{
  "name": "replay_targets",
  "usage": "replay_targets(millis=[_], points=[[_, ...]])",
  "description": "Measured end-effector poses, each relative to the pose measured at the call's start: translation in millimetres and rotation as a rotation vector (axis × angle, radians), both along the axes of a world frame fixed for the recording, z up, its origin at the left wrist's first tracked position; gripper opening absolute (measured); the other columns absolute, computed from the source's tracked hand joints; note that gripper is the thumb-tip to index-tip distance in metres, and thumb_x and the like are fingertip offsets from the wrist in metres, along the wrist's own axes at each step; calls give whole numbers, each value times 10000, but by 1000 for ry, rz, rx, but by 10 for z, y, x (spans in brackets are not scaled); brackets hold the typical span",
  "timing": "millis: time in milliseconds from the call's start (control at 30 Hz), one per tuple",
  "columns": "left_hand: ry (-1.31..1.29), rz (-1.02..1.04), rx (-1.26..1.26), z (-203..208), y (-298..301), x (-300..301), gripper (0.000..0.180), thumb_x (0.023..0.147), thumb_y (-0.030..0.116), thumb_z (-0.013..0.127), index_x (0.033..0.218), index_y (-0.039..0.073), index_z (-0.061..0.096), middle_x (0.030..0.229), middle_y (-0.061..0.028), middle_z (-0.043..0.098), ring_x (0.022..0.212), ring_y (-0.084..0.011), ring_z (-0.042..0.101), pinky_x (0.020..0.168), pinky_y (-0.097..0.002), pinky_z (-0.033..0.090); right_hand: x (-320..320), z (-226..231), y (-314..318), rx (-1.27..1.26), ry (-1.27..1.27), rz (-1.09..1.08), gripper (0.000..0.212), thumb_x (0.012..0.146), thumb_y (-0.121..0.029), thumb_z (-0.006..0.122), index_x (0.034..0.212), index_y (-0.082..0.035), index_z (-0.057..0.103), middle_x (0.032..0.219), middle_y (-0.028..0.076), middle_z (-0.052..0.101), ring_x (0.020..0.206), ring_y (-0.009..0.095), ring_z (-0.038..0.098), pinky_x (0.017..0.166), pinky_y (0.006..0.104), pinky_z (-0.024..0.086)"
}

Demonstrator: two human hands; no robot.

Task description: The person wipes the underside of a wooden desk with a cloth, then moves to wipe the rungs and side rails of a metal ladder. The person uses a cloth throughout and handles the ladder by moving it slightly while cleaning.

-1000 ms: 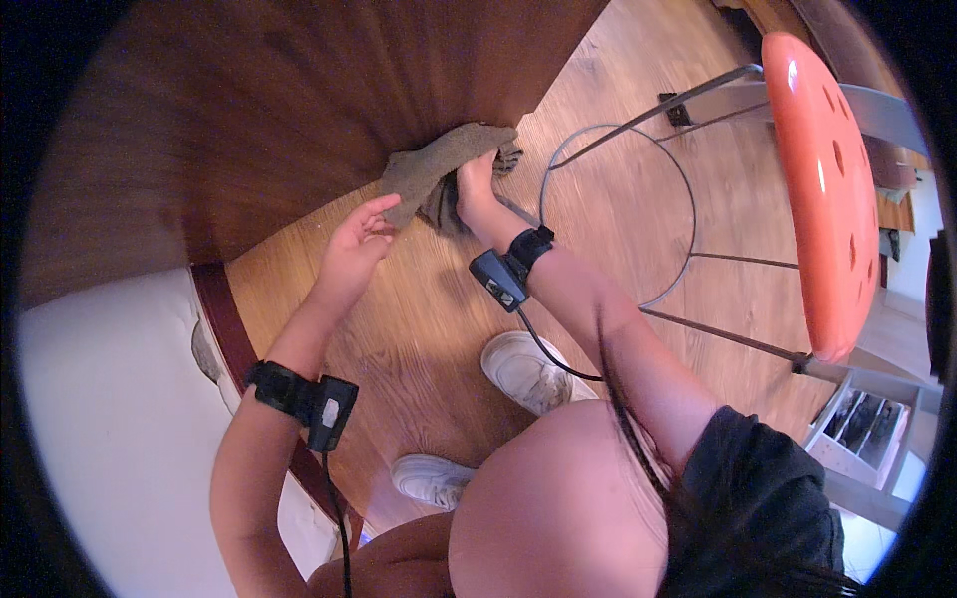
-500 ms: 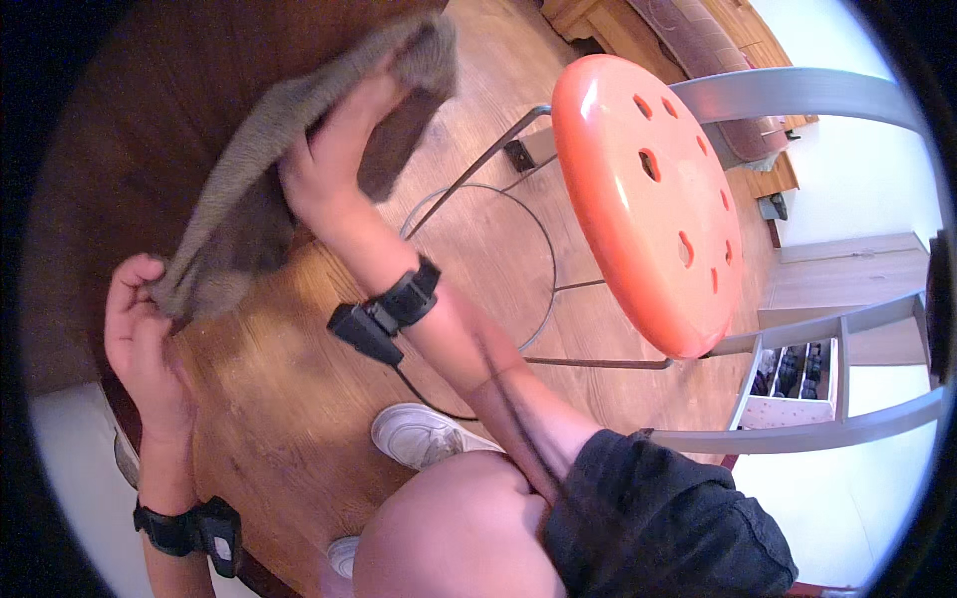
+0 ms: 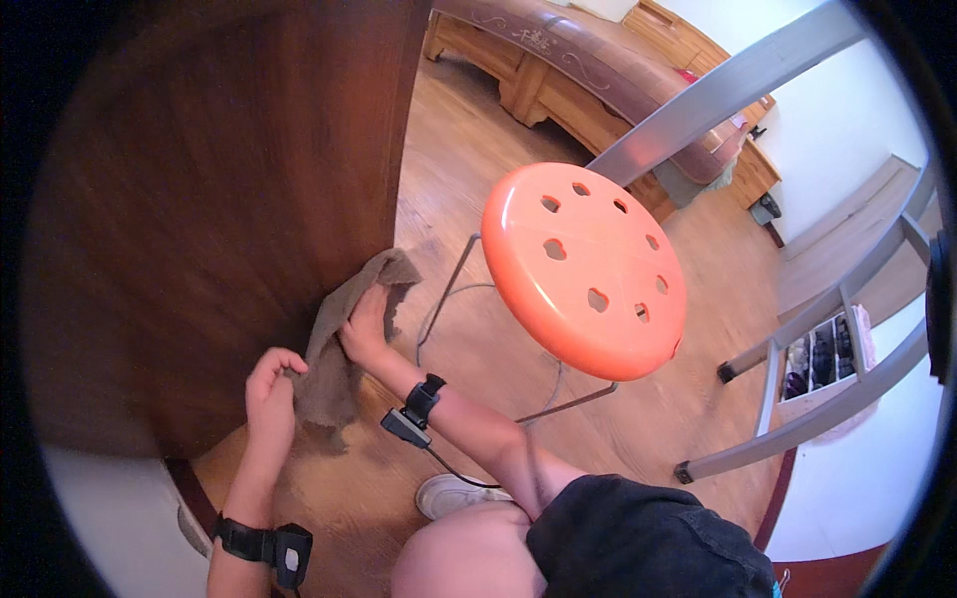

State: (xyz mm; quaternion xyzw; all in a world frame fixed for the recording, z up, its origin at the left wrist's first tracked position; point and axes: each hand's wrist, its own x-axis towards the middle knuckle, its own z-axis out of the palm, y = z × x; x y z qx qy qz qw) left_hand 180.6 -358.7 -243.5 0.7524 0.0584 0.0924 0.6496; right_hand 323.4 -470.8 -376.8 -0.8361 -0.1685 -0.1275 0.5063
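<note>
against the dark wooden door (image 3: pixel 219 199), at 9 o'clock from the orange stool (image 3: pixel 583 269), a brown cloth (image 3: pixel 344 349) lay pressed. right hand (image 3: pixel 366 324) spread flat on it, grip apart; left hand (image 3: pixel 267 389) pinched its lower edge, grip clamped on the cloth.

black wrist bands (image 3: pixel 423 401), dark shorts (image 3: pixel 648 538), white shoe (image 3: pixel 454 495).
</note>
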Motion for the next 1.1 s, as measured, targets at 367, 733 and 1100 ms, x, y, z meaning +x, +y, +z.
replay_targets(millis=[367,733,1100], points=[[-441,92,-57,1418,125,27,197,742,-57,384,839,23,535,830,4,512,792,-76,462,735,-207,384,317,2319,127,17,-478,-277,1044,772,-193,639,1411,40,-153,1444,321,98,1354,473,79,1109,541,-23],[-528,100,16,1954,326,-27,229,734,-36,436,903,29,575,900,0,571,855,-98,522,769,-242,431,54,3241,342,46,-274,-320,920,808,-227,594,1403,117,-17,1426,347,156,1343,466,129,1120,523,30],[-566,942,-155,1079,1513,-365,271,919,147,402,1096,34,572,1110,-94,553,1046,-222,509,961,-327,368,-575,1896,2578,-203,-786,552,595,796,-151,560,1354,-35,388,1169,188,515,1076,348,476,1065,529,224]])
